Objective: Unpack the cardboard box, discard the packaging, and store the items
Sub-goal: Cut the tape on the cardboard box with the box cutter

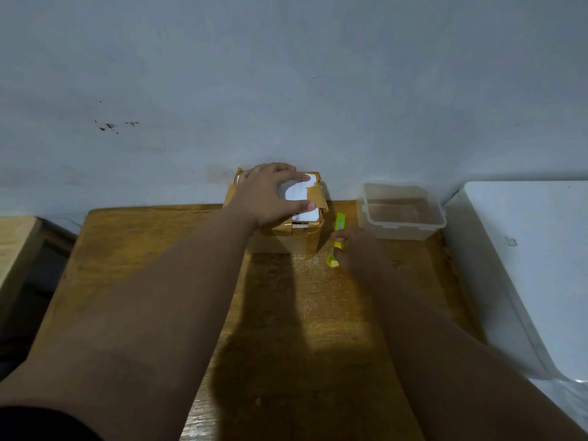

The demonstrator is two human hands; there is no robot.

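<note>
A taped cardboard box (300, 238) with a white label stands at the far edge of the wooden table (143, 249), against the wall. My left hand (269, 194) lies flat on the box's top, fingers spread over the label. Just right of the box, a yellow utility knife (338, 229) rests on the table. My right hand (356, 246) has its fingers closed around the knife's lower half. No blade shows.
A clear plastic container (402, 211), empty, sits at the table's far right corner. A white appliance (521, 249) stands right of the table. A lighter wooden surface (16, 246) lies to the left. A grey wall rises behind.
</note>
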